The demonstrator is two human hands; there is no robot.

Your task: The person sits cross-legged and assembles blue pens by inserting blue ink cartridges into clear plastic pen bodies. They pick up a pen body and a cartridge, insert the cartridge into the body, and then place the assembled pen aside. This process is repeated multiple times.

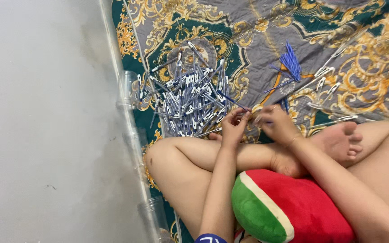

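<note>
My left hand (234,126) and my right hand (275,123) meet over my crossed legs, fingers pinched together on a thin blue pen part (251,116) between them. Just beyond my left hand lies a big heap of assembled blue-and-white pens (192,96) on the patterned bedspread (248,36). A small bundle of blue refills (290,63) lies further off, past my right hand. Several clear pen barrels with white caps (327,85) are scattered to the right of it.
A watermelon-shaped plush cushion (284,207) rests on my lap. My bare foot (341,141) lies beside my right wrist. Clear plastic cups (129,87) stand along the bedspread's edge next to a plain grey wall (46,121).
</note>
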